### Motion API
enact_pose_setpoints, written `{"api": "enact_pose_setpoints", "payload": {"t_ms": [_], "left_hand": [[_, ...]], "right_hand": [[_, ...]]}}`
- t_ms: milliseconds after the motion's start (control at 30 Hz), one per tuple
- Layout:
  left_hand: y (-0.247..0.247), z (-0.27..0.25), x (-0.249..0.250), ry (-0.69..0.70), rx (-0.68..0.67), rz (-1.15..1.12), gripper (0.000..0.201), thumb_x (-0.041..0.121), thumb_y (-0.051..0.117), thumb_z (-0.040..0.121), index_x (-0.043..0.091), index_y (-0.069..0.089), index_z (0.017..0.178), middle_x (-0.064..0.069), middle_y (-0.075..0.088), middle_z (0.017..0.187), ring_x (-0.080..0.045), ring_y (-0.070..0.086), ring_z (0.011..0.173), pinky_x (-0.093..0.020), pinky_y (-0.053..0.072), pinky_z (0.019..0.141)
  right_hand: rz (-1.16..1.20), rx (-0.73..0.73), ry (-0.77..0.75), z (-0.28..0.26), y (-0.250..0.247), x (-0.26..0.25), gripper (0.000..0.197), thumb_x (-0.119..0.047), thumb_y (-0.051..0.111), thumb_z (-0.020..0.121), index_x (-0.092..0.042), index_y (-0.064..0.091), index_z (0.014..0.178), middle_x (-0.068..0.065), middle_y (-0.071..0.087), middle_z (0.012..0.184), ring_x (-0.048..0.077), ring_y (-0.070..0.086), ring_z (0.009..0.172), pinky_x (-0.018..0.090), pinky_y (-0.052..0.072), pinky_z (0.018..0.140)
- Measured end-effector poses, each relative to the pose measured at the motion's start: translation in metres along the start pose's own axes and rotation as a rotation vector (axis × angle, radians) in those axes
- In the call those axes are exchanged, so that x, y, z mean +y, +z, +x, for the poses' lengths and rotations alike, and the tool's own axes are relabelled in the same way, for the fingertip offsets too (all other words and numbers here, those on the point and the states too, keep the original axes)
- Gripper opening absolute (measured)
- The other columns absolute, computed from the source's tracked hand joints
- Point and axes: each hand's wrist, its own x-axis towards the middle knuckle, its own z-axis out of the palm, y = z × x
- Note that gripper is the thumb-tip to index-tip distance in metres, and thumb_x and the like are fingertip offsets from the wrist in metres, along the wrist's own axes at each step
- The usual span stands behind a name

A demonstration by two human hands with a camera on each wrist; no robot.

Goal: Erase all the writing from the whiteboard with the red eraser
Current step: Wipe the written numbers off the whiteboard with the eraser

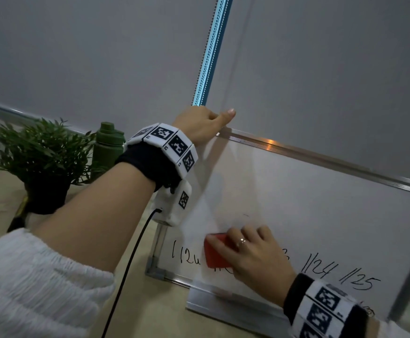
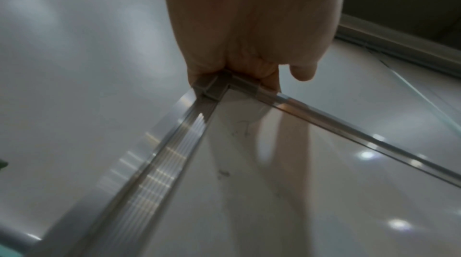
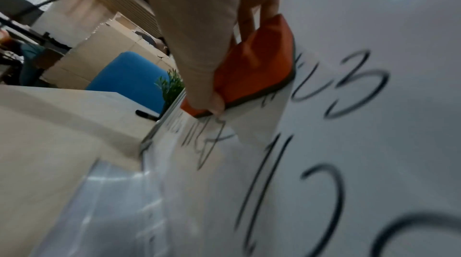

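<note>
The whiteboard is standing tilted on the pale surface, its silver frame catching a glint along the top edge. Its upper part is looking wiped and blank, with only faint smudges, while a row of black handwritten numbers is running along the lower part (1/24 and 1/25 are readable to the right; the marks to the left are partly covered). The eraser is red with a dark felt base, lying flat against the board over the middle of that row.

The right hand is gripping the eraser, fingers curled over its top and thumb pressing its lower edge in the right wrist view. The left hand is clamping the board's top left corner, fingers wrapping behind the frame and thumb lying along the top.

A potted plant and a green bottle are sitting on the surface to the left of the board, well apart from the eraser. A black cable is hanging from the left wrist device across the surface. A marker is lying on the surface near the board's left end.
</note>
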Motion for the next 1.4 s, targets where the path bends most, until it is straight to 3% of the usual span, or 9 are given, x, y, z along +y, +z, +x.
{"api": "enact_pose_setpoints", "payload": {"t_ms": [233, 333, 500, 733, 867, 1033, 1133, 1267, 1400], "left_hand": [[-0.002, -0.004, 0.0, 0.02, 0.012, 0.006, 0.053, 0.061, 0.027, 0.091, 0.02, 0.062, 0.085, -0.001, 0.038, 0.055, -0.019, 0.044, 0.062, -0.026, 0.031, 0.055], [-0.001, -0.004, -0.002, 0.027, 0.02, 0.005, 0.047, 0.062, 0.028, 0.09, 0.02, 0.049, 0.08, 0.0, 0.028, 0.054, -0.016, 0.034, 0.055, -0.025, 0.023, 0.051], [-0.001, -0.006, 0.0, 0.031, 0.043, -0.002, 0.051, 0.06, 0.031, 0.09, 0.016, 0.051, 0.075, -0.001, 0.024, 0.054, -0.015, 0.028, 0.052, -0.027, 0.02, 0.051], [-0.001, -0.009, 0.0, 0.047, 0.05, -0.022, 0.05, 0.062, 0.031, 0.089, 0.019, 0.053, 0.078, 0.0, 0.026, 0.055, -0.013, 0.029, 0.052, -0.024, 0.022, 0.051], [0.001, -0.009, -0.001, 0.047, 0.059, -0.052, 0.05, 0.06, 0.032, 0.09, 0.017, 0.056, 0.08, 0.0, 0.028, 0.055, -0.014, 0.03, 0.054, -0.024, 0.022, 0.051], [0.002, -0.008, -0.002, 0.068, 0.068, -0.044, 0.054, 0.058, 0.036, 0.09, 0.014, 0.045, 0.06, -0.003, 0.028, 0.054, -0.015, 0.029, 0.051, -0.021, 0.021, 0.049], [0.002, -0.007, -0.002, 0.086, 0.076, -0.038, 0.057, 0.056, 0.037, 0.091, 0.017, 0.03, 0.05, 0.0, 0.021, 0.051, -0.014, 0.022, 0.047, -0.023, 0.017, 0.048], [0.003, -0.006, 0.0, 0.074, 0.07, -0.031, 0.052, 0.056, 0.035, 0.092, 0.018, 0.053, 0.062, 0.0, 0.032, 0.053, -0.012, 0.032, 0.049, -0.022, 0.023, 0.05], [0.004, -0.005, -0.001, 0.079, 0.072, -0.026, 0.053, 0.056, 0.035, 0.091, 0.011, 0.05, 0.068, -0.001, 0.027, 0.054, -0.014, 0.027, 0.051, -0.024, 0.019, 0.05]], "right_hand": [[0.048, 0.25, 0.443, 0.029, -0.026, 0.049, 0.068, -0.029, 0.077, 0.055, -0.017, 0.059, 0.12, 0.016, 0.057, 0.09, 0.027, 0.034, 0.078, 0.037, 0.034, 0.062], [0.052, 0.269, 0.466, 0.023, -0.015, 0.03, 0.066, -0.027, 0.071, 0.056, -0.018, 0.059, 0.121, 0.013, 0.056, 0.089, 0.026, 0.034, 0.078, 0.035, 0.028, 0.063], [-0.025, 0.1, 0.072, 0.004, -0.001, 0.013, 0.075, -0.027, 0.078, 0.055, -0.024, 0.05, 0.125, 0.007, 0.055, 0.095, 0.025, 0.042, 0.076, 0.036, 0.032, 0.064], [-0.028, 0.322, 0.52, 0.037, -0.032, 0.091, 0.068, -0.04, 0.061, 0.07, -0.027, 0.04, 0.133, 0.017, 0.05, 0.111, 0.031, 0.037, 0.095, 0.043, 0.032, 0.076], [-0.103, 0.377, 0.297, 0.018, -0.003, 0.064, 0.06, -0.027, 0.067, 0.077, -0.028, 0.043, 0.131, 0.011, 0.04, 0.116, 0.03, 0.039, 0.1, 0.044, 0.03, 0.083], [-0.053, 0.103, -0.291, -0.009, 0.001, 0.065, 0.049, -0.02, 0.058, 0.076, -0.036, 0.05, 0.121, 0.007, 0.056, 0.118, 0.027, 0.044, 0.108, 0.049, 0.026, 0.099], [-0.055, 0.079, -0.222, 0.006, -0.021, 0.102, 0.048, -0.018, 0.055, 0.075, -0.04, 0.051, 0.118, 0.009, 0.061, 0.116, 0.028, 0.042, 0.111, 0.053, 0.021, 0.1], [0.0, 0.151, -0.03, 0.014, -0.029, 0.114, 0.043, -0.014, 0.052, 0.08, -0.035, 0.049, 0.118, 0.016, 0.058, 0.118, 0.036, 0.044, 0.11, 0.059, 0.03, 0.095], [0.001, -0.001, -0.328, -0.012, -0.005, 0.062, 0.044, -0.019, 0.063, 0.07, -0.041, 0.062, 0.109, 0.005, 0.061, 0.118, 0.031, 0.05, 0.113, 0.055, 0.026, 0.096]]}}
